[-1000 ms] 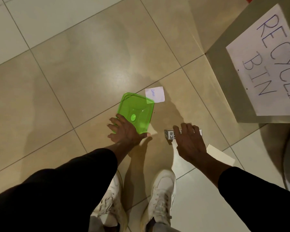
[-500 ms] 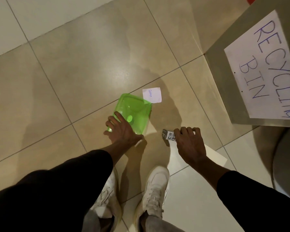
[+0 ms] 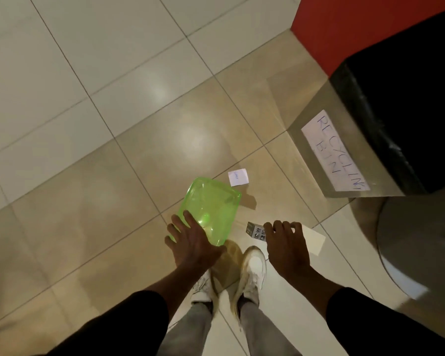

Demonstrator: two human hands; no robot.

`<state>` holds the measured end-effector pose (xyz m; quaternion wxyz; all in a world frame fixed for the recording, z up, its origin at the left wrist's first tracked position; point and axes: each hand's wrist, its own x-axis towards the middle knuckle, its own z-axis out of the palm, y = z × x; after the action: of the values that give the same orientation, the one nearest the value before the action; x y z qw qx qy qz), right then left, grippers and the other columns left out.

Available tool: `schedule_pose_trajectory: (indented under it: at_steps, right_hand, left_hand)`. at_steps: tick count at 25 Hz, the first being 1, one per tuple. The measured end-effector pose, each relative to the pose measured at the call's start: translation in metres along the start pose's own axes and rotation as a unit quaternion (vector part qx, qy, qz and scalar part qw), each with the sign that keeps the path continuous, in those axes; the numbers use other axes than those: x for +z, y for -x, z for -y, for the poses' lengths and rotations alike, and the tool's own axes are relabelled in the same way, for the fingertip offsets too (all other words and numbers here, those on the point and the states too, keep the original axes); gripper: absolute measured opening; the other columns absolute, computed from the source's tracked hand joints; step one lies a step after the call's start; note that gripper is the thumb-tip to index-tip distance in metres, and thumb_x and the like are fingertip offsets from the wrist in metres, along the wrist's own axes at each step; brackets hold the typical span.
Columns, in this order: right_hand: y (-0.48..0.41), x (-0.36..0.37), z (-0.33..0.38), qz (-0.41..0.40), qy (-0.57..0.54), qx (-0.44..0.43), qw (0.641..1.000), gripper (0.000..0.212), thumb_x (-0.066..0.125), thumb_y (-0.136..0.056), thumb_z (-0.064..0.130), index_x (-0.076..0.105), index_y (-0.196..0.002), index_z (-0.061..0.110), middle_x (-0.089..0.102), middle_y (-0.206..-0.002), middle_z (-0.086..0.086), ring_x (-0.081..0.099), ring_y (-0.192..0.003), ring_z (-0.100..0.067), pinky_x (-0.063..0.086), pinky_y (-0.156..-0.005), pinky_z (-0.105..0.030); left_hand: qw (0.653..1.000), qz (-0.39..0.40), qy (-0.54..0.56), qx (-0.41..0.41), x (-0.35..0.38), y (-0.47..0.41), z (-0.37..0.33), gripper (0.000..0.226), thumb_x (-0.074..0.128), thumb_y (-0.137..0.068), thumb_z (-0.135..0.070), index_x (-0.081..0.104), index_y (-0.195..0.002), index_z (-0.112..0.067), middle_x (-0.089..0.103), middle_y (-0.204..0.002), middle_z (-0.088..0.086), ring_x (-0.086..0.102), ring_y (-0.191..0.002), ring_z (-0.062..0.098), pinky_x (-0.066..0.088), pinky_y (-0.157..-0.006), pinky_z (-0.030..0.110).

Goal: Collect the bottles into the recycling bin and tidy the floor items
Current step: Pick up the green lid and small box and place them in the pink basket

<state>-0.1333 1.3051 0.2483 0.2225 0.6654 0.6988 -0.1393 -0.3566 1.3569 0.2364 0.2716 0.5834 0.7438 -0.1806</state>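
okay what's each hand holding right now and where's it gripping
Left hand grips the green container at its near edge. Right hand holds the small box by one end.

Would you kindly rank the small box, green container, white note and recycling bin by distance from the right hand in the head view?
1. Small box, held in the right hand.
2. Green container, left.
3. White note, ahead.
4. Recycling bin, far right.

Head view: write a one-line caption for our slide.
Left hand holds a green tub, right hand a small box.
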Motion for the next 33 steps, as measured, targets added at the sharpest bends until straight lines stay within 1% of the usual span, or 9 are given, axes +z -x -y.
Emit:
schedule_pose_trajectory:
  at_steps: [5,9,11,14,19,24,27,28,33]
  right_hand:
    - [0.067,-0.105,0.000,0.012,-0.040,0.036,0.998,0.039,0.078,-0.074,0.018,0.062,-0.109,0.013,0.063,-0.092,-0.008,0.063,-0.086,-0.031,0.048,-0.085,-0.047]
    - [0.122,-0.161,-0.008,0.031,-0.081,0.049,0.995,0.042,0.082,-0.072,0.023,0.061,-0.107,0.014,0.063,-0.090,-0.007,0.062,-0.081,-0.028,0.050,-0.071,-0.043]
    - [0.146,-0.176,-0.014,0.011,-0.083,0.055,0.995,0.048,0.086,-0.068,0.028,0.062,-0.107,0.013,0.063,-0.088,-0.008,0.062,-0.077,-0.027,0.051,-0.065,-0.041]
    - [0.189,-0.207,-0.032,0.004,-0.093,0.109,0.990,0.052,0.082,-0.071,0.030,0.061,-0.115,0.012,0.064,-0.093,-0.008,0.063,-0.081,-0.027,0.052,-0.069,-0.041]
    - [0.238,-0.243,-0.042,-0.005,-0.121,0.204,0.972,0.049,0.075,-0.075,0.021,0.061,-0.121,0.010,0.066,-0.102,-0.012,0.064,-0.088,-0.031,0.053,-0.074,-0.041]
    - [0.279,-0.267,-0.044,-0.060,-0.191,0.324,0.925,0.040,0.061,-0.089,0.021,0.054,-0.127,0.011,0.063,-0.108,-0.011,0.060,-0.094,-0.032,0.050,-0.079,-0.042]
    - [0.319,-0.277,-0.050,-0.098,-0.216,0.420,0.876,0.031,0.063,-0.089,0.019,0.056,-0.118,0.013,0.065,-0.101,-0.008,0.060,-0.087,-0.029,0.052,-0.074,-0.041]
    - [0.321,-0.278,-0.050,-0.107,-0.216,0.424,0.873,0.030,0.065,-0.088,0.020,0.057,-0.116,0.014,0.065,-0.099,-0.008,0.061,-0.086,-0.029,0.052,-0.073,-0.040]
    - [0.386,-0.285,-0.076,-0.172,-0.228,0.543,0.790,0.032,0.071,-0.086,0.024,0.058,-0.114,0.017,0.066,-0.097,-0.003,0.060,-0.082,-0.024,0.051,-0.069,-0.037]
  left_hand:
    - [0.999,-0.018,-0.017,0.036,-0.087,0.079,-0.003,0.130,0.079,-0.039,-0.082,0.031,-0.140,-0.015,0.026,-0.149,0.019,0.031,-0.134,0.044,0.042,-0.105,0.059]
    - [0.998,-0.024,0.012,0.057,-0.138,0.128,-0.005,0.131,0.079,-0.039,-0.087,0.038,-0.140,-0.015,0.029,-0.150,0.019,0.033,-0.135,0.043,0.043,-0.105,0.058]
    - [0.997,-0.036,0.023,0.068,-0.153,0.149,-0.005,0.130,0.080,-0.040,-0.088,0.041,-0.140,-0.015,0.031,-0.151,0.021,0.035,-0.134,0.044,0.043,-0.104,0.058]
    - [0.992,-0.053,0.019,0.112,-0.182,0.182,-0.014,0.127,0.082,-0.039,-0.088,0.045,-0.137,-0.016,0.034,-0.150,0.022,0.037,-0.132,0.044,0.042,-0.102,0.059]
    - [0.982,-0.039,0.000,0.185,-0.217,0.224,-0.034,0.123,0.076,-0.040,-0.092,0.047,-0.134,-0.018,0.035,-0.147,0.020,0.039,-0.130,0.042,0.043,-0.102,0.058]
    - [0.961,-0.041,-0.030,0.272,-0.252,0.239,-0.067,0.121,0.072,-0.039,-0.093,0.047,-0.132,-0.021,0.033,-0.149,0.016,0.036,-0.134,0.040,0.040,-0.108,0.056]
    - [0.935,-0.052,-0.055,0.347,-0.266,0.256,-0.092,0.118,0.075,-0.039,-0.091,0.050,-0.132,-0.022,0.034,-0.150,0.015,0.035,-0.136,0.039,0.039,-0.109,0.055]
    - [0.936,-0.055,-0.055,0.344,-0.268,0.253,-0.093,0.117,0.076,-0.040,-0.091,0.051,-0.131,-0.023,0.034,-0.150,0.015,0.036,-0.135,0.039,0.039,-0.108,0.055]
    - [0.886,-0.078,-0.050,0.454,-0.276,0.298,-0.144,0.114,0.080,-0.040,-0.088,0.052,-0.128,-0.021,0.038,-0.147,0.016,0.038,-0.132,0.040,0.040,-0.105,0.056]
